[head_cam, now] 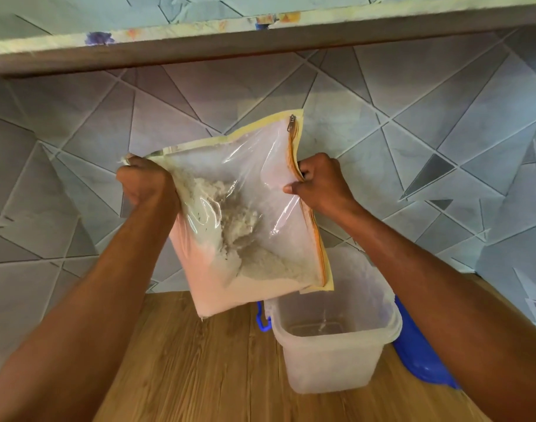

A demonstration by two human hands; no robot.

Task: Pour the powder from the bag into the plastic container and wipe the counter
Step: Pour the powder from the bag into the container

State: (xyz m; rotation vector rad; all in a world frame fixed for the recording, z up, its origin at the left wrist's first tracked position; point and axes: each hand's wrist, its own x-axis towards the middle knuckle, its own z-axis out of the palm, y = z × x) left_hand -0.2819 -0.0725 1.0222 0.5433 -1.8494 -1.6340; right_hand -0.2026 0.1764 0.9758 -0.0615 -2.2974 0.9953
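A clear zip bag (245, 208) with yellow edges and an orange zipper hangs tilted above the counter, with white powder (248, 263) lumped in its lower half. My left hand (144, 184) grips its upper left corner. My right hand (321, 184) pinches the zipper edge on the right. Below the bag's lower right corner stands an open translucent plastic container (330, 354) with a blue clip, and a thin trickle of powder falls into it.
The wooden counter (199, 376) runs under my arms. A blue lid (419, 357) lies right of the container, partly behind my right arm. A grey tiled wall (78, 178) stands behind, and a shelf edge (260, 41) overhangs at the top.
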